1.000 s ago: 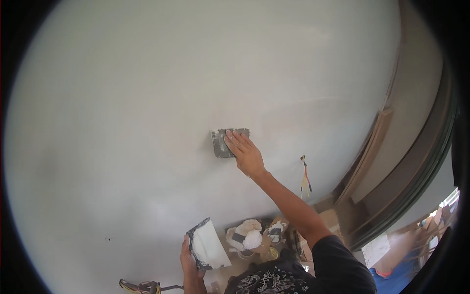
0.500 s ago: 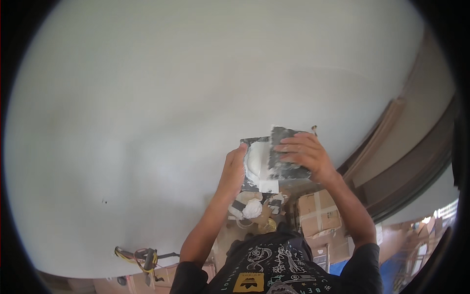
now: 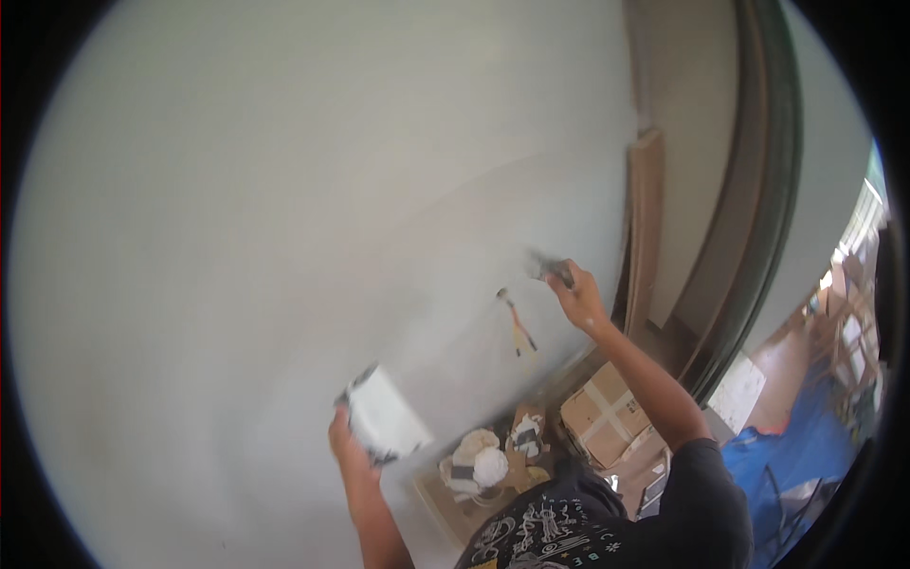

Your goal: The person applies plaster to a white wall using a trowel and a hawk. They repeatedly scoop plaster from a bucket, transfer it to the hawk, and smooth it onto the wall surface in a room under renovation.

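Observation:
My left hand (image 3: 347, 444) grips the edge of a dark flat plate with white plaster paste spread over it (image 3: 387, 413), held tilted at the lower middle. My right hand (image 3: 580, 298) is closed on a dark plastering trowel (image 3: 554, 269), seen nearly edge-on and blurred. The trowel is at the pale wall (image 3: 313, 237), right of centre; whether its edge touches cannot be made out. Just below and left of it, loose wires (image 3: 517, 327) stick out from the wall.
Cardboard boxes (image 3: 604, 412) stand on the floor below my right arm. Beside them lie crumpled white and brown scraps (image 3: 490, 467). A brown board (image 3: 646, 218) stands beside a dark frame (image 3: 758, 190) at right. Blue sheeting (image 3: 758, 460) covers floor at lower right.
My hands have moved apart. The trowel has left the plate for the wall beside the wires, and the plate has moved down and left. My view has turned right.

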Demonstrator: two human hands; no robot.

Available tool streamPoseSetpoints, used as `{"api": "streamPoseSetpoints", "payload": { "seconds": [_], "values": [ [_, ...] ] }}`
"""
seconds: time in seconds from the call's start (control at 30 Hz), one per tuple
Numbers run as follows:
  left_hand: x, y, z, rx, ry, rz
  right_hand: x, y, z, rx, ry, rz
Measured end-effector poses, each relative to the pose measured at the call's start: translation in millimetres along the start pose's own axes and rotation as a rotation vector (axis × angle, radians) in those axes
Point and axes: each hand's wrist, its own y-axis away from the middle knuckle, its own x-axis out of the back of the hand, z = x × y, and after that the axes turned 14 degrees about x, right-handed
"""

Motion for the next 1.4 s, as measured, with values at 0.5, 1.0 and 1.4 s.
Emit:
{"api": "streamPoseSetpoints", "payload": {
  "seconds": [0.5,1.0,1.4],
  "values": [
    [14,87,-38,0.02,-0.612,0.292,-38,-155,136,-0.232,0.171,0.875],
    [-30,85,-47,-0.023,-0.577,0.344,-10,-134,161,-0.089,0.178,0.696],
    [-14,72,-50,0.081,-0.324,0.264,21,-174,139,-0.04,0.007,0.638]
  ]
}}
